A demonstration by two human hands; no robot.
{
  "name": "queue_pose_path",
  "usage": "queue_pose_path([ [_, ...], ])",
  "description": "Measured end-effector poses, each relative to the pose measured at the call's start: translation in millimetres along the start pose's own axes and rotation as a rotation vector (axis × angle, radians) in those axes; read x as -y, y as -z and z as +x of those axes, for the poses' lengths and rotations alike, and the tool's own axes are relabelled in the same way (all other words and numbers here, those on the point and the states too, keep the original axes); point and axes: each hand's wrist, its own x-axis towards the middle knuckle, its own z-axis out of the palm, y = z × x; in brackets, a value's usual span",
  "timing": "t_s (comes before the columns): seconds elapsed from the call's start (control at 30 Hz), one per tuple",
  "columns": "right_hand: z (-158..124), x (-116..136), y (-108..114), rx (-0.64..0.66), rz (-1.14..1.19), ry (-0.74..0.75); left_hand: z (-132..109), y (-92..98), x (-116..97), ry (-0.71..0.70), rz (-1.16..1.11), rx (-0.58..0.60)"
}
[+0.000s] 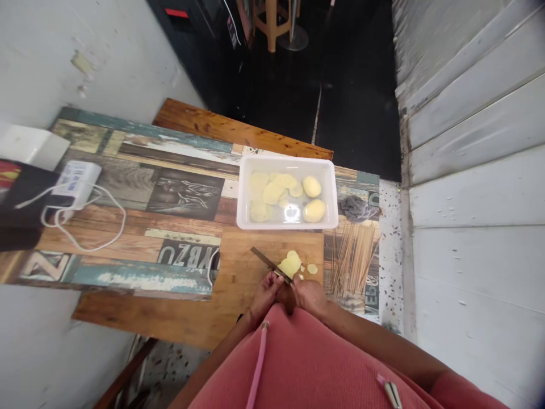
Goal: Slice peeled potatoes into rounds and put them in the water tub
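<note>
A rectangular, translucent white plastic container (240, 193) is set on the patchwork-printed table (140, 247), just beyond the light-brown wooden cutting board (238, 250). Inside it, two whole, peeled, pale-yellow oval potatoes (312, 186) are seen at the right end, one nearer than the other, while thin, round, pale-yellow slices (273, 193) are spread and overlapped across the left and middle; a bright reflection is shown near its front wall. On the board, a small overlapping pile of pale-yellow slices (290, 264) is placed beside the long, dark-bladed knife (264, 258), with one small slice (312, 268) left apart to the right. The knife is gripped by the right hand (309, 294), its fingers closed around the handle end. The left hand (267, 288) is held against the knife's near side, its fingers bent; whether anything is clamped in them cannot be told.
</note>
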Motion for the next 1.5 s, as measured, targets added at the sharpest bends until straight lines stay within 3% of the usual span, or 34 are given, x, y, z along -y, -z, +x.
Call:
queue_pose_path([
  [0.13,4,4,5,-0.051,0.035,0.002,-3,-3.8,-9,0.002,0.002,0.007],
  [0.3,0,8,37,-0.172,0.093,0.031,-9,-2.3,-19,0.023,0.022,-0.003],
  [0.47,-18,-16,81,-0.334,0.161,0.012,-16,4.0,-28,0.076,0.041,-0.108],
  [0.6,-28,-34,101,-0.411,0.216,-0.041,-23,0.7,-48,0.072,0.111,-0.144],
  [0.67,-30,-39,105,-0.453,0.249,-0.062,-25,-2.5,-67,-0.005,0.222,-0.140],
  [0.77,-31,-46,107,-0.513,0.280,-0.083,-14,-8.4,-106,-0.236,0.461,-0.128],
  [0.93,-31,-58,111,-0.548,0.292,-0.110,40,-26.0,-174,-0.555,0.880,-0.313],
  [1.03,-32,-65,113,-0.592,0.296,-0.102,58,-38.3,-189,-0.716,1.100,-0.399],
  [1.1,-33,-71,112,-0.633,0.265,-0.107,56,-42.9,-181,-0.833,1.243,-0.291],
  [1.17,-34,-78,110,-0.691,0.200,-0.118,46,-43.0,-161,-0.886,1.430,0.064],
  [1.23,-35,-86,106,-0.766,0.120,-0.115,35,-39.2,-136,-0.833,1.629,0.456],
  [1.27,-36,-90,104,-0.803,0.079,-0.105,31,-36.5,-124,-0.785,1.718,0.575],
  [1.33,-38,-96,101,-0.852,-0.001,-0.088,28,-31.2,-107,-0.666,1.862,0.648],
  [1.5,-42,-100,93,-0.791,-0.116,-0.091,39,-30.9,-95,-0.479,1.949,0.566],
])
